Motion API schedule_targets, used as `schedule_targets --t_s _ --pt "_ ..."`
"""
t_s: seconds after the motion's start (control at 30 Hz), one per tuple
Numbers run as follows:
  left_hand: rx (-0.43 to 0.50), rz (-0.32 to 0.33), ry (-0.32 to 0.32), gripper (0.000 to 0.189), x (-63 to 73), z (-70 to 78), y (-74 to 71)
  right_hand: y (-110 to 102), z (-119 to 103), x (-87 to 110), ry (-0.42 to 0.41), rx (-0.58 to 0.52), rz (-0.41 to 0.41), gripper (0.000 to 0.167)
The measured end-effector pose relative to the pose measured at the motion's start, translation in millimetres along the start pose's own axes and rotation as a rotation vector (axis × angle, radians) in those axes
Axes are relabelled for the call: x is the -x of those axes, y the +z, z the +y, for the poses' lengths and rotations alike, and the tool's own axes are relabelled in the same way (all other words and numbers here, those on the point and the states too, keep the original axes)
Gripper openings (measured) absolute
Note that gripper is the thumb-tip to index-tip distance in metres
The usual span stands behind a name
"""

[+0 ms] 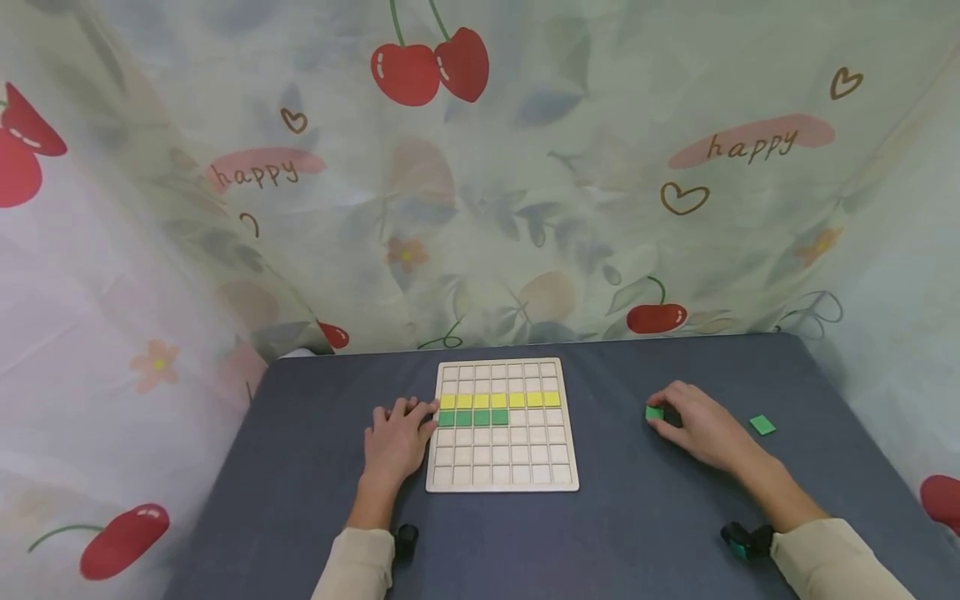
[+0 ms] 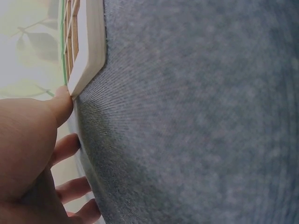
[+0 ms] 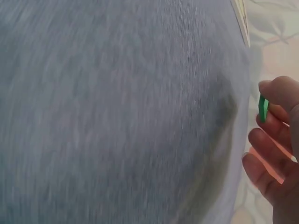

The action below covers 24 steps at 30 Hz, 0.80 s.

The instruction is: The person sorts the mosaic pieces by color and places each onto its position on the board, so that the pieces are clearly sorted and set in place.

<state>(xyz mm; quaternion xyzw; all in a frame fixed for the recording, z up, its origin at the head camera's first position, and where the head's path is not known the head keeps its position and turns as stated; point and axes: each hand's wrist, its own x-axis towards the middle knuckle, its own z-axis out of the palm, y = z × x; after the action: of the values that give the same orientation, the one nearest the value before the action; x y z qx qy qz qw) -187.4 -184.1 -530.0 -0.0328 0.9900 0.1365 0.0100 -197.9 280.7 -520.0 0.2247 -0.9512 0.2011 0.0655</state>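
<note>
A square wooden grid board (image 1: 502, 489) lies on the table in the head view. One full row of it carries yellow tiles (image 1: 481, 402), and several green tiles (image 1: 482, 417) fill the left part of the row just below. My left hand (image 1: 396, 442) rests at the board's left edge, thumb and fingertips touching it; the left wrist view shows the thumb (image 2: 61, 106) against the frame. To the right of the board, my right hand (image 1: 701, 425) pinches a green tile (image 3: 263, 109) between thumb and fingers, held off the cloth.
Another green tile (image 1: 762, 425) lies on the dark grey tablecloth (image 1: 615, 533) to the right of my right hand. A patterned curtain (image 1: 510, 208) hangs behind the table and along both sides. Each wrist wears a small black device (image 1: 746, 542).
</note>
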Motion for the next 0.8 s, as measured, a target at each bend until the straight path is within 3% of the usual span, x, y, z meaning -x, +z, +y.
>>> schedule_targets --t_s 0.43,0.8 --pt "0.006 0.019 0.009 0.040 -0.2 -2.5 3.3 20.8 -29.7 -21.4 -0.030 -0.063 0.074 0.023" --pt "0.014 0.018 -0.001 0.042 -1.2 -3.2 4.7 33.4 -56.4 -40.1 -0.036 -0.116 0.059 0.023"
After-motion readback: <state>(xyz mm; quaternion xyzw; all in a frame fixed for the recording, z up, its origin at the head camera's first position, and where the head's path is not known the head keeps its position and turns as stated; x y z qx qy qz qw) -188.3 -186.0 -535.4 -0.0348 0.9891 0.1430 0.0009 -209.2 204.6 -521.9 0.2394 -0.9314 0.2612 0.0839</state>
